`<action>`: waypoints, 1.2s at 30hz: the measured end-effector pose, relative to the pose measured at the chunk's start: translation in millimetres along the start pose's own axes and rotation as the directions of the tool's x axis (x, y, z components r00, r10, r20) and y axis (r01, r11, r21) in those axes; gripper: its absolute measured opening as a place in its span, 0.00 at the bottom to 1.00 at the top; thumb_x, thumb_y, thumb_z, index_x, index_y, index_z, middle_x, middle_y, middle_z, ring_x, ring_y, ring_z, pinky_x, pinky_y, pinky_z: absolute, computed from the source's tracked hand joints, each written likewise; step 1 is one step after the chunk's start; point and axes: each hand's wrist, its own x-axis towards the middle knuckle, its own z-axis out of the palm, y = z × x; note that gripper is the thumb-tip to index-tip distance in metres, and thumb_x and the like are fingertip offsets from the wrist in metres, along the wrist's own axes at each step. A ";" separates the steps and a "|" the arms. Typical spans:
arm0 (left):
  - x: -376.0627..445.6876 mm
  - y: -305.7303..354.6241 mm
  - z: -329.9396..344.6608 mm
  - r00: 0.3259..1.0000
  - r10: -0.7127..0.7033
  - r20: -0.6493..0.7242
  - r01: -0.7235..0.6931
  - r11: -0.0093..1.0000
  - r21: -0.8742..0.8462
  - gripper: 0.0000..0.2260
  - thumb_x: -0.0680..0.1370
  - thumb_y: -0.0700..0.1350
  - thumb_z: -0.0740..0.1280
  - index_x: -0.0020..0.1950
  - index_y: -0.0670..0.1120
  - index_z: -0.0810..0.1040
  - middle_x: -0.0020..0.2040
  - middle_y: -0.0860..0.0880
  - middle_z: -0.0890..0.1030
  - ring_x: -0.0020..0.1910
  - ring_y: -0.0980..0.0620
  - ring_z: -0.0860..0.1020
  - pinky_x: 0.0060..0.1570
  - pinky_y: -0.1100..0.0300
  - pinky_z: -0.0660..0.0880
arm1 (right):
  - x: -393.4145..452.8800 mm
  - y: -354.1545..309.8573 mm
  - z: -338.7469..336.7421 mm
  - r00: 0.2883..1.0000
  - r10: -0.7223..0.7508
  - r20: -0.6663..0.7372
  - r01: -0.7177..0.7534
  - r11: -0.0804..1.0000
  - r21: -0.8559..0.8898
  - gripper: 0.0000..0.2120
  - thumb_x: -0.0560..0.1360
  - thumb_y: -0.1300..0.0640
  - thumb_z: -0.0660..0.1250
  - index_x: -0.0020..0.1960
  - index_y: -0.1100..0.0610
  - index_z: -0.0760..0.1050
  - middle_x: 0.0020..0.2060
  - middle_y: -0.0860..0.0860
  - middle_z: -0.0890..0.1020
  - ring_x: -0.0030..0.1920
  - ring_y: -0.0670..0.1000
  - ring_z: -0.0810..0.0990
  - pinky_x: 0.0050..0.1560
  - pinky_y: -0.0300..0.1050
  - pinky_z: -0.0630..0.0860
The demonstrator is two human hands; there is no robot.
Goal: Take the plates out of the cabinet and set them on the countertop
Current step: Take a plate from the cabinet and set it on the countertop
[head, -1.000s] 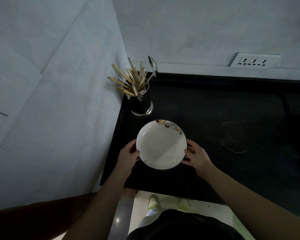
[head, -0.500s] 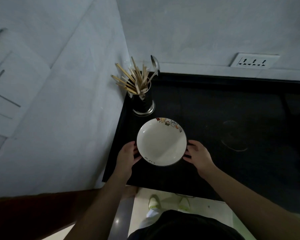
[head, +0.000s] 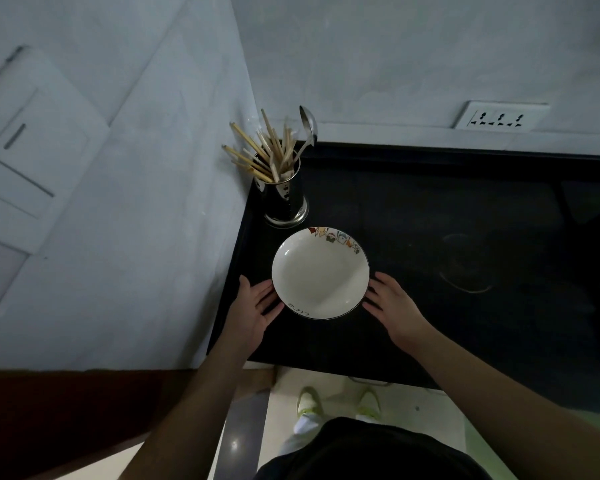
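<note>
Plate (head: 320, 273) sits on the desk (head: 465, 209) between both grips, left hand (head: 253, 311) and right hand (head: 394, 306), fingers spread, equally near.

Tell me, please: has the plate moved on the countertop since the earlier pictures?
Yes. The plate now lies closer to the utensil holder at the back of the countertop, so it moved away from the person.

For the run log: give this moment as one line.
plate: on black countertop, near chopstick holder | left hand: open, beside rim | right hand: open, beside rim | step: plate set down
</note>
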 end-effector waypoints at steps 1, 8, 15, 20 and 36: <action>-0.2 0.6 -0.4 1.000 0.001 0.009 -0.001 1.000 -0.003 0.26 0.81 0.62 0.55 0.63 0.42 0.77 0.64 0.43 0.79 0.63 0.45 0.77 0.62 0.46 0.76 | -1.6 -3.1 -1.7 1.000 0.012 -0.012 -0.012 0.999 -0.032 0.44 0.73 0.72 0.67 0.78 0.56 0.45 0.77 0.55 0.58 0.76 0.53 0.58 0.74 0.51 0.60; -12.3 -0.6 3.1 0.998 0.054 -0.017 -0.053 0.996 0.078 0.16 0.82 0.53 0.61 0.64 0.46 0.76 0.65 0.45 0.78 0.61 0.48 0.77 0.56 0.53 0.76 | -13.4 -10.8 -17.2 0.997 0.063 0.036 -0.072 0.871 0.486 0.32 0.77 0.67 0.64 0.77 0.56 0.55 0.74 0.57 0.65 0.72 0.56 0.67 0.71 0.56 0.67; -41.4 11.3 14.5 0.937 0.297 0.182 -0.345 0.713 0.610 0.15 0.80 0.61 0.59 0.65 0.64 0.73 0.59 0.64 0.75 0.62 0.59 0.72 0.62 0.54 0.68 | -19.0 -24.4 -22.3 0.968 0.236 0.087 -0.244 0.798 0.550 0.25 0.78 0.50 0.65 0.73 0.53 0.65 0.66 0.53 0.75 0.64 0.54 0.74 0.68 0.55 0.70; -51.6 19.3 24.5 0.823 0.343 0.453 -0.509 0.087 0.857 0.22 0.82 0.54 0.59 0.75 0.50 0.67 0.73 0.49 0.70 0.72 0.51 0.66 0.67 0.56 0.64 | -36.9 -29.4 -15.7 0.990 0.131 -0.060 -0.121 0.981 0.151 0.22 0.81 0.47 0.58 0.73 0.49 0.63 0.64 0.51 0.76 0.54 0.47 0.76 0.59 0.46 0.72; -92.1 -11.5 77.4 0.580 0.134 0.804 -0.526 -0.692 0.495 0.31 0.78 0.65 0.39 0.80 0.56 0.50 0.82 0.51 0.49 0.79 0.50 0.42 0.75 0.44 0.36 | -120.3 31.6 4.1 0.873 -0.171 -0.456 -0.056 0.895 -0.443 0.29 0.80 0.38 0.45 0.78 0.48 0.55 0.77 0.47 0.59 0.77 0.50 0.52 0.76 0.50 0.49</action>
